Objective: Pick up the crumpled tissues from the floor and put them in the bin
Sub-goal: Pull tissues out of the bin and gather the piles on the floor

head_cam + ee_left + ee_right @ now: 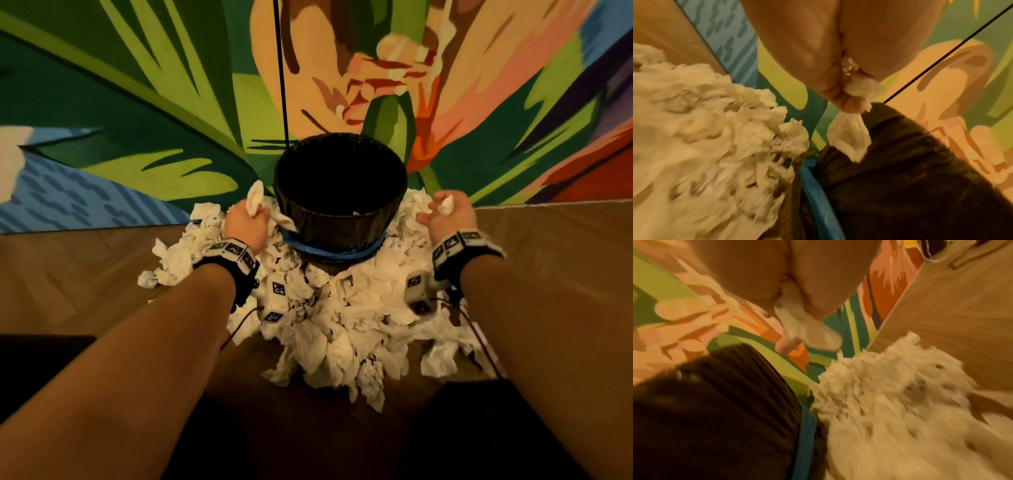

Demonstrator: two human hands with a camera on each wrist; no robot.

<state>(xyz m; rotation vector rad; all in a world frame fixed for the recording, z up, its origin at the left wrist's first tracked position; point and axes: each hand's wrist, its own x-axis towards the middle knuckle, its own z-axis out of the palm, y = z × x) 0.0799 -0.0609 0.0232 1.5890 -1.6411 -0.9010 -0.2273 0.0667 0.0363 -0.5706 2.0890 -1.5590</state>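
A round bin (342,226) lined with a black bag stands on the floor, its mouth open and dark inside. A heap of white crumpled tissues (342,325) lies around its base, nearer to me and on both sides. My left hand (248,219) is just left of the bin's rim and grips a white tissue (255,200), which hangs from the fingers (849,104) in the left wrist view. My right hand (445,212) is at the bin's right side, curled round another tissue (447,204), seen blurred as a tissue (809,327) in the right wrist view.
A bright rug (137,120) with green, orange and blue shapes lies beyond the bin. Wooden floor (68,274) runs left and right of the heap. A thin black cord (281,75) hangs down behind the bin. A blue band (335,251) circles the bin lower down.
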